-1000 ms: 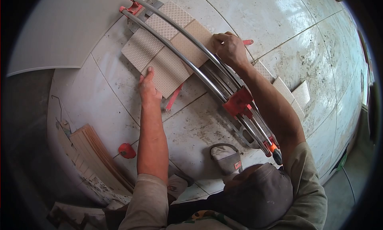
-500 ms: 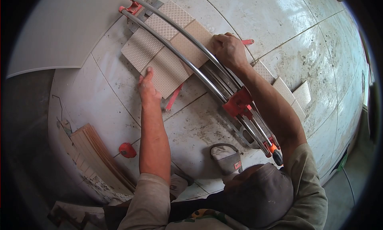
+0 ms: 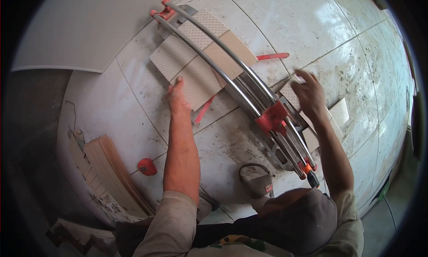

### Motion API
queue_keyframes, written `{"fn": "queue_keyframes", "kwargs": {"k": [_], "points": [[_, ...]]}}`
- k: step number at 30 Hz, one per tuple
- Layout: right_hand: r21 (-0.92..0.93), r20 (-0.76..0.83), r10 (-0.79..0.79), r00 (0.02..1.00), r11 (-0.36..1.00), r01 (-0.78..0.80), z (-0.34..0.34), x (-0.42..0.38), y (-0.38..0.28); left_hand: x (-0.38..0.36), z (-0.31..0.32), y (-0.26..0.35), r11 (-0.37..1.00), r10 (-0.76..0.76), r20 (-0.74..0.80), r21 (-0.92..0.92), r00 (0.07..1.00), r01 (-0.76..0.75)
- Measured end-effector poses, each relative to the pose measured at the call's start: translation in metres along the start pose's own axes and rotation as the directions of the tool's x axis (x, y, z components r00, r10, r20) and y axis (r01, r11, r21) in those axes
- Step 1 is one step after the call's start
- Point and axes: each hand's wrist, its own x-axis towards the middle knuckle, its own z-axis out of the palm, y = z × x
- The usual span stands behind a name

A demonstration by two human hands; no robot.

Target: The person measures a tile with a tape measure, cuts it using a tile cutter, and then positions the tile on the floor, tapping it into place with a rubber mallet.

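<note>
A beige patterned tile [image 3: 196,85] lies on the bed of a manual tile cutter [image 3: 273,116], beneath its two steel rails. My left hand [image 3: 178,98] grips the tile's near left edge, thumb on top; the fingers underneath are hidden. My right hand [image 3: 310,93] is in the air right of the rails, its fingers bent and apart with nothing in them. Below it are cut tile pieces [image 3: 339,111] on the floor. The cutter's red carriage sits towards its near end, by the orange and black handle [image 3: 313,179].
Red support arms [image 3: 274,56] stick out on both sides of the cutter. A red tape measure [image 3: 147,167] lies on the tiled floor at left, near stacked wooden strips [image 3: 107,163]. A shoe [image 3: 256,180] and a capped head [image 3: 298,221] show at the bottom. A pale panel [image 3: 67,29] fills the upper left.
My right hand has let go of the tile's far right edge and moved right and nearer, over the cut pieces. My left hand still holds the tile. The whole view has shifted slightly.
</note>
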Motion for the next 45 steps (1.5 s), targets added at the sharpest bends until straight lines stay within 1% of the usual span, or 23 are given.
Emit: {"fn": "queue_keyframes", "kwargs": {"k": [1,2,3,5,6,10,13,15,16,18,20,22,24,25,27,28,30,32,34,37,40,42,45], "points": [[-0.095,0.068,0.169,0.983,0.982,-0.162,-0.019,-0.019,0.003,0.002,-0.001,-0.001,1.000,0.021,0.042,-0.008,0.999,-0.020],[-0.163,0.026,0.064,0.998,0.985,-0.059,-0.032,-0.042,0.019,0.001,-0.001,0.001,0.999,0.033,0.041,-0.011,0.999,-0.033],[-0.142,0.045,0.111,0.993,0.984,-0.103,-0.047,-0.067,0.021,-0.001,0.000,0.002,1.000,0.028,0.021,0.015,0.999,-0.028],[-0.204,0.016,0.096,0.995,0.975,-0.091,-0.067,-0.119,0.032,-0.001,0.000,0.002,0.999,0.021,0.003,0.042,1.000,-0.021],[-0.203,0.023,0.201,0.979,0.960,-0.192,-0.076,-0.143,0.030,0.000,0.000,0.002,0.999,0.000,-0.011,0.041,1.000,0.000],[-0.351,0.059,0.306,0.950,0.897,-0.268,-0.092,-0.214,0.035,-0.005,0.002,0.005,0.998,0.000,-0.025,0.065,1.000,0.001],[-0.348,0.103,0.393,0.914,0.875,-0.337,-0.085,-0.232,0.032,-0.007,0.003,0.006,0.997,-0.002,-0.054,0.080,0.999,0.007],[-0.260,0.158,0.472,0.867,0.867,-0.425,-0.078,-0.234,0.030,-0.003,0.002,0.004,0.997,-0.005,-0.094,0.077,0.996,0.012],[-0.257,0.157,0.470,0.869,0.869,-0.423,-0.076,-0.234,0.034,-0.001,0.002,0.003,0.997,-0.011,-0.133,0.076,0.991,0.021],[-0.342,0.163,0.387,0.908,0.885,-0.316,-0.074,-0.236,0.046,0.001,0.001,0.002,0.997,-0.007,-0.127,0.075,0.992,0.017],[-0.335,0.159,0.421,0.893,0.874,-0.353,-0.073,-0.238,0.051,0.001,0.001,0.003,0.997,-0.008,-0.121,0.073,0.993,0.017],[-0.333,0.154,0.462,0.874,0.857,-0.394,-0.073,-0.241,0.052,-0.002,0.001,0.004,0.999,0.006,-0.016,0.050,1.000,-0.005],[-0.402,0.181,0.404,0.897,0.863,-0.308,-0.073,-0.238,0.050,-0.001,0.000,0.003,0.999,-0.001,-0.019,0.047,1.000,0.002],[-0.407,0.174,0.408,0.896,0.858,-0.312,-0.073,-0.234,0.045,0.000,0.001,0.003,0.999,0.002,-0.021,0.043,1.000,-0.001],[-0.319,0.298,0.461,0.836,0.874,-0.368,-0.075,-0.224,0.030,-0.003,0.003,0.004,0.998,-0.009,-0.044,0.058,0.999,0.012],[-0.320,0.298,0.462,0.835,0.873,-0.369,-0.077,-0.224,0.029,-0.004,0.003,0.006,0.997,-0.012,-0.071,0.077,0.997,0.017],[-0.208,0.344,0.451,0.824,0.892,-0.401,-0.081,-0.223,0.027,0.000,0.001,0.004,0.996,-0.009,-0.078,0.084,0.997,0.015],[-0.216,0.365,0.444,0.818,0.895,-0.390,-0.084,-0.222,0.024,0.002,0.000,0.003,0.996,-0.011,-0.081,0.086,0.997,0.018],[-0.226,0.382,0.442,0.812,0.896,-0.381,-0.088,-0.218,0.019,0.003,-0.002,0.001,0.998,-0.001,0.002,0.057,1.000,0.001],[-0.253,0.417,0.413,0.810,0.908,-0.333,-0.085,-0.206,0.007,-0.002,0.002,0.004,0.994,0.011,-0.080,0.105,0.997,-0.002],[-0.256,0.385,0.356,0.851,0.928,-0.272,-0.071,-0.188,-0.008,-0.009,0.006,0.008,0.994,0.011,-0.050,0.106,0.999,-0.006],[-0.308,0.361,0.286,0.888,0.935,-0.177,-0.058,-0.173,-0.019,-0.010,0.007,0.008,0.994,0.010,-0.070,0.114,0.998,-0.002],[-0.276,0.354,0.222,0.908,0.953,-0.125,-0.042,-0.148,-0.033,-0.012,0.009,0.010,0.994,0.006,-0.067,0.107,0.998,0.001]]}}
